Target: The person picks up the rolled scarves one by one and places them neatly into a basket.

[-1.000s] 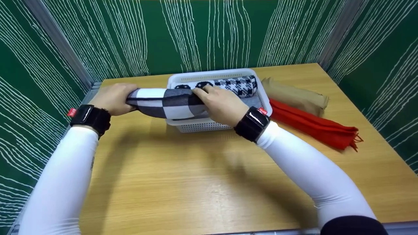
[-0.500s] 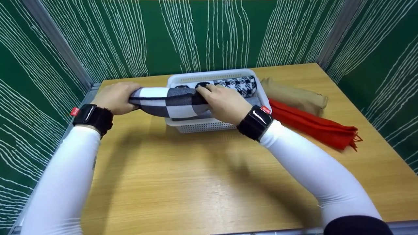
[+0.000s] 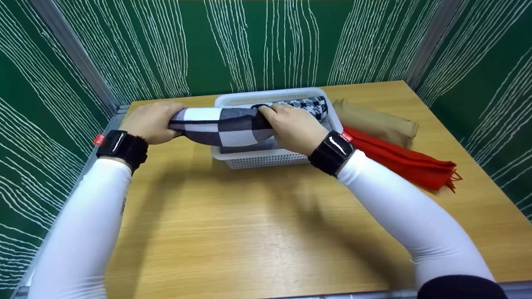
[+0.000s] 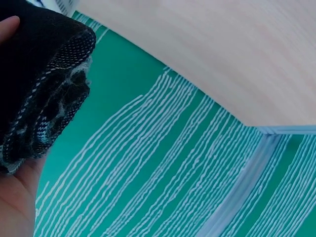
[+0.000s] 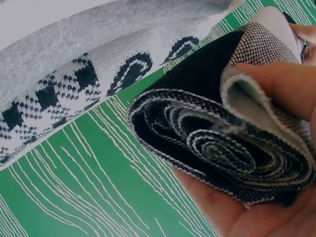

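A rolled scarf in black, grey and white checks hangs above the front left of a white plastic basket. My left hand grips its left end, and my right hand grips the right end. In the right wrist view the scarf's coiled end shows its layers, with the thumb on top and fingers below. The left wrist view shows the other layered end. Inside the basket lie a black-and-white knitted roll and something grey, partly hidden by the held scarf.
To the basket's right, a tan rolled cloth lies on the wooden table. A red fringed scarf lies in front of it. Green panels with white lines stand behind and at both sides.
Both hands have shifted slightly to the right and a little away from me, carrying the checked scarf further over the basket. The other things have stayed where they were.
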Action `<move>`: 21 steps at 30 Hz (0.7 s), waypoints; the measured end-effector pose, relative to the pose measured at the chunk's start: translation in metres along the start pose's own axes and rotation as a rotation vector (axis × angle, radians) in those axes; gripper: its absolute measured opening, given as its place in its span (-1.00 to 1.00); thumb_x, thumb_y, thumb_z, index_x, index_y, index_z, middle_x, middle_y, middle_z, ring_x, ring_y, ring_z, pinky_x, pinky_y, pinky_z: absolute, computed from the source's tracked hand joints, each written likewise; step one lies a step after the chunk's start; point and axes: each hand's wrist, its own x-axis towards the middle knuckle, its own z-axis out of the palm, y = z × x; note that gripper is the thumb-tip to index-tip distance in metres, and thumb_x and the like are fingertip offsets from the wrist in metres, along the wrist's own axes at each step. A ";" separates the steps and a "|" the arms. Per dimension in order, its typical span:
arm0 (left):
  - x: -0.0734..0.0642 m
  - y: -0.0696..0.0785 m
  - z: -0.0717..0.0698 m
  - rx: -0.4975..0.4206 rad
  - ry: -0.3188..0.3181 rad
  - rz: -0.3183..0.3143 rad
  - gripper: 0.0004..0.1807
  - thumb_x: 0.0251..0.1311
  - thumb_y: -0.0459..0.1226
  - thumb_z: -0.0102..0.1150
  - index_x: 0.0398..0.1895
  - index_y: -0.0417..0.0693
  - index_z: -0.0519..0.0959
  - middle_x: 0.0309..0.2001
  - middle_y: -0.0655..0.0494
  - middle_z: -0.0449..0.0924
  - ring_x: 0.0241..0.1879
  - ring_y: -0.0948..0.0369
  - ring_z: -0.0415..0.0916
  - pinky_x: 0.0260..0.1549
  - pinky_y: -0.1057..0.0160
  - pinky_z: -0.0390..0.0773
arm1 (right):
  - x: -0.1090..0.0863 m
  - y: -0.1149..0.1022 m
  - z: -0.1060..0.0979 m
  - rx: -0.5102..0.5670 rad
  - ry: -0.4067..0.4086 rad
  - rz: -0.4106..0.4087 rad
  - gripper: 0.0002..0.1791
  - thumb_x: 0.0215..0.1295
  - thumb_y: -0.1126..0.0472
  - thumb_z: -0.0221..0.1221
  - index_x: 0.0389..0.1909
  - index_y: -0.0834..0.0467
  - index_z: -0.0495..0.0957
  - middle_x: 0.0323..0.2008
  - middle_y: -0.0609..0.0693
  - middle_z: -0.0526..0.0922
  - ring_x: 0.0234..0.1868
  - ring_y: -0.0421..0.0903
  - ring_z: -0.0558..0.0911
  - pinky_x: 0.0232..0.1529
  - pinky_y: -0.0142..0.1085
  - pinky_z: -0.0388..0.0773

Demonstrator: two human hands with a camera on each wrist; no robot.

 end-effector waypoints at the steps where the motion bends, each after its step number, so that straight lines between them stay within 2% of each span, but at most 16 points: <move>1: 0.001 0.000 0.000 0.001 0.001 0.001 -0.60 0.23 -0.34 0.43 0.14 -0.07 0.62 0.05 -0.06 0.74 0.00 -0.06 0.60 0.16 -0.22 0.61 | 0.000 0.000 0.000 -0.003 -0.002 0.002 -0.39 0.31 0.42 0.27 0.41 0.32 0.48 0.03 0.31 0.73 0.04 0.27 0.76 0.07 0.15 0.78; 6: 0.003 0.001 -0.001 0.003 0.002 -0.002 -0.58 0.23 -0.33 0.44 0.16 -0.07 0.62 0.04 -0.06 0.72 0.00 -0.06 0.59 0.17 -0.21 0.62 | -0.002 0.002 -0.002 -0.020 0.005 0.006 -0.41 0.34 0.37 0.33 0.39 0.33 0.49 0.02 0.31 0.73 0.04 0.28 0.77 0.05 0.16 0.79; 13: 0.005 0.005 -0.002 -0.004 0.010 0.012 -0.59 0.24 -0.32 0.44 0.16 -0.07 0.63 0.03 -0.06 0.73 -0.02 -0.06 0.59 0.15 -0.22 0.62 | -0.003 0.007 -0.005 -0.031 0.015 0.010 -0.36 0.24 0.26 0.50 0.29 0.35 0.50 0.05 0.31 0.72 0.04 0.31 0.77 0.09 0.18 0.77; 21: 0.006 0.011 -0.007 0.000 0.038 0.047 -0.58 0.24 -0.31 0.45 0.16 -0.09 0.63 0.03 -0.09 0.72 0.02 -0.07 0.60 0.17 -0.21 0.61 | -0.006 0.013 -0.009 -0.030 0.048 -0.003 -0.59 0.33 0.41 0.28 0.17 0.35 0.50 -0.01 0.30 0.71 0.02 0.31 0.75 0.06 0.19 0.76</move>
